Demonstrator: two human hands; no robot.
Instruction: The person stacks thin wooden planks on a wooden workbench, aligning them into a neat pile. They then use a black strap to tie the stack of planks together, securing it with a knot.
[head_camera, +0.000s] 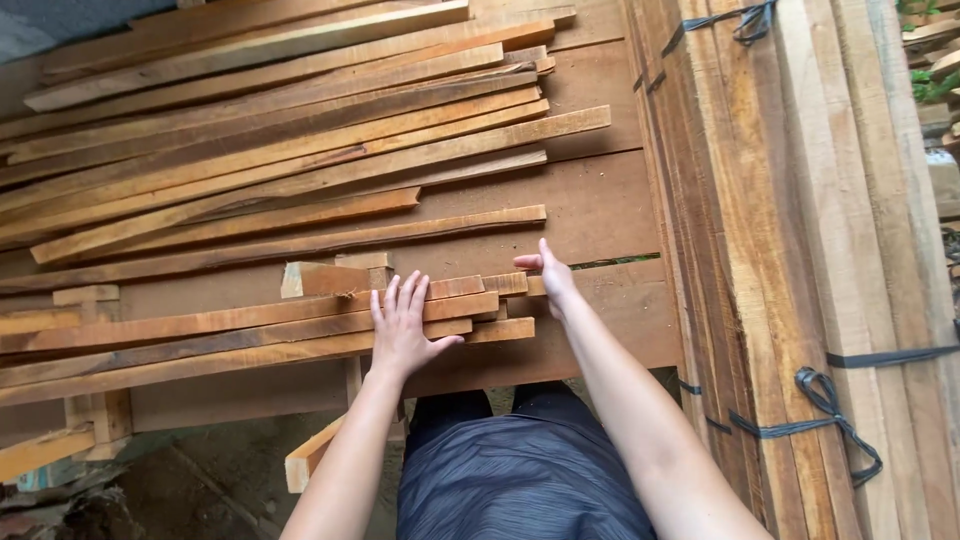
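We see both arms stretched forward from the bottom of the view. The left hand (402, 330) lies flat, palm down, with the fingers (404, 296) spread wide and straight on the near bundle of wooden strips (200, 335). It grips nothing; it only presses on top. The right hand (553, 280) stands on its edge at the end of the same strips, thumb pointing left, fingers open and touching the strip ends. The strips lie across the worktop (600, 215), which is made of wide brown planks, and they run from the left side to just under both hands. Further back lies a bigger pile of long strips (280, 130). On the right, strapped timber beams (790, 250) stand close beside the worktop.
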